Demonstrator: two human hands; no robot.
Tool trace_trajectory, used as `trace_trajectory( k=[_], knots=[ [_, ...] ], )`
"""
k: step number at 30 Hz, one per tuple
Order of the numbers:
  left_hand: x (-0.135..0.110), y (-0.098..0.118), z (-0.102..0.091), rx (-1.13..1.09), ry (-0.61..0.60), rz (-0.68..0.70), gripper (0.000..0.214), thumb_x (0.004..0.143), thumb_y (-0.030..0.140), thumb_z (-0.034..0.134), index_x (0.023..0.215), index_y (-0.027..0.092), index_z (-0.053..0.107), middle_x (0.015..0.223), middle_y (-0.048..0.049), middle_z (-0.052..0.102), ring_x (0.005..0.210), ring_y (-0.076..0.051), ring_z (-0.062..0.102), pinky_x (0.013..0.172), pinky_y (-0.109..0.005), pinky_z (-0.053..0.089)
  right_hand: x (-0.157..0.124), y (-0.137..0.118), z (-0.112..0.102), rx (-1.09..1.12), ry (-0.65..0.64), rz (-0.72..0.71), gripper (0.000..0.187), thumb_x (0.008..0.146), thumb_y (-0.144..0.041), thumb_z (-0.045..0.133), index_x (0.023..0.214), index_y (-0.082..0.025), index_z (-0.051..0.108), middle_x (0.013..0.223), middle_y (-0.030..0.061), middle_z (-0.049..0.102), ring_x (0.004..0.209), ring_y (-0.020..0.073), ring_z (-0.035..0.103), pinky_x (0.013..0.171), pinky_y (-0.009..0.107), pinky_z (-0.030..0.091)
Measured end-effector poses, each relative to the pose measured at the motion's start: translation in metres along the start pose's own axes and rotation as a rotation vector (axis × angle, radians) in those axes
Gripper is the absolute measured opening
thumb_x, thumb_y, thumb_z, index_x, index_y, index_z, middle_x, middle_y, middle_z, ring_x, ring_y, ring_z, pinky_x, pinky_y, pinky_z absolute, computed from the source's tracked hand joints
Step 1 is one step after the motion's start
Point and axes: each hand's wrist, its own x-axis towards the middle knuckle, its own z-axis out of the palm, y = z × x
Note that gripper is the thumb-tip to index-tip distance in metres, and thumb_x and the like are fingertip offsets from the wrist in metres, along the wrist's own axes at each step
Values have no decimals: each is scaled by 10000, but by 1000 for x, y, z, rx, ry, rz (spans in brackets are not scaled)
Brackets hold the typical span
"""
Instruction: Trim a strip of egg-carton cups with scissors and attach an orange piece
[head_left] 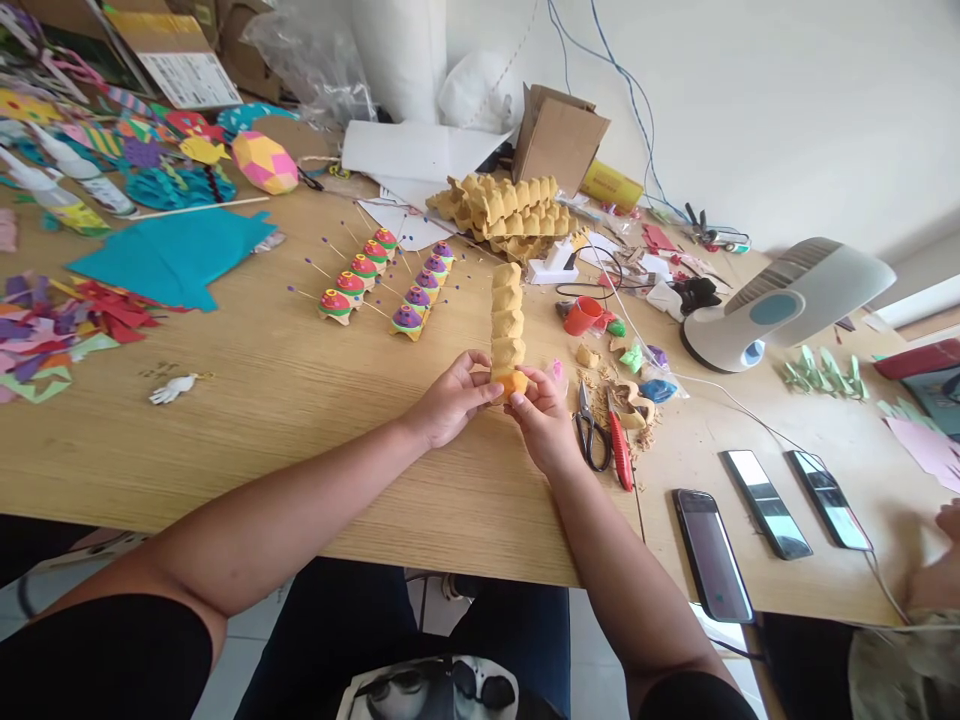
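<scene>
A tan strip of egg carton cups [507, 312] points away from me over the table. Its nearest cup is orange [513, 383], perhaps covered with clay; I cannot make out which. My left hand [459, 402] pinches the near end from the left side. From the right, the fingers of my right hand [541, 412] press on the orange cup. Beyond them to the left stand two decorated egg carton strips, one red and green [358, 276], one purple and green [423, 290], with thin sticks poking out. Black-handled scissors [592, 430] and a red cutter [620, 445] lie beside my right hand.
Stacked egg cartons [517, 210] sit at the back. A white fan [780, 300] stands to the right, near several phones [712, 555]. Blue sheet [180, 255] and glue bottles [56, 190] lie left. Another person's hand [949, 520] shows at the right edge.
</scene>
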Motion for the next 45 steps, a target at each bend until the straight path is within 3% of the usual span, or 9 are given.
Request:
trace_trajectory(
  k=[7, 11, 16, 22, 32, 40, 45],
  knots=[
    [1, -1, -4, 167, 5, 78, 563, 736, 283, 967, 973, 234, 459, 815, 30, 774, 781, -159, 735, 771, -278, 509, -1, 0, -2, 1, -68, 37, 497, 749, -422, 945, 1163, -322, 688, 977, -30, 718, 858, 134, 635, 784, 250, 541],
    [1, -3, -6, 256, -47, 102, 522, 791, 312, 932, 986, 231, 455, 839, 27, 781, 788, -144, 730, 781, -266, 504, 0, 2, -4, -23, -45, 14, 454, 766, -449, 937, 1113, -315, 677, 916, -43, 705, 819, 121, 615, 768, 233, 518],
    [-1, -4, -5, 237, -90, 126, 471, 865, 352, 868, 1096, 239, 473, 946, -7, 802, 918, -187, 745, 880, -337, 518, 1, 1, -5, -43, -7, -5, 471, 773, -487, 921, 1136, -328, 666, 983, -36, 713, 860, 132, 628, 795, 250, 529],
    [-3, -2, -3, 345, -52, 158, 430, 901, 414, 825, 1072, 236, 473, 856, 11, 774, 856, -178, 721, 820, -304, 487, 0, 2, -4, -49, -5, 2, 471, 773, -491, 915, 1138, -328, 666, 966, -27, 705, 862, 144, 621, 775, 255, 528],
    [-1, -7, -6, 229, -43, 114, 511, 859, 357, 863, 1193, 240, 494, 885, 9, 777, 867, -172, 718, 840, -303, 496, 1, 4, -5, -38, -11, 7, 469, 776, -481, 923, 1145, -326, 679, 957, -30, 719, 849, 139, 618, 757, 249, 519],
    [-2, -6, -4, 334, -30, 115, 540, 846, 323, 876, 1199, 244, 475, 911, 4, 788, 841, -160, 716, 821, -303, 490, 2, 7, -6, -29, -1, 20, 459, 786, -489, 913, 1135, -315, 670, 929, -40, 722, 810, 123, 628, 735, 235, 511],
    [-1, -7, -5, 223, -38, 106, 601, 825, 324, 893, 1251, 244, 476, 985, -15, 802, 944, -184, 743, 910, -340, 515, 1, 4, -5, -14, 2, 26, 475, 783, -492, 915, 1144, -314, 663, 974, -37, 735, 826, 120, 634, 735, 228, 509]
  ],
)
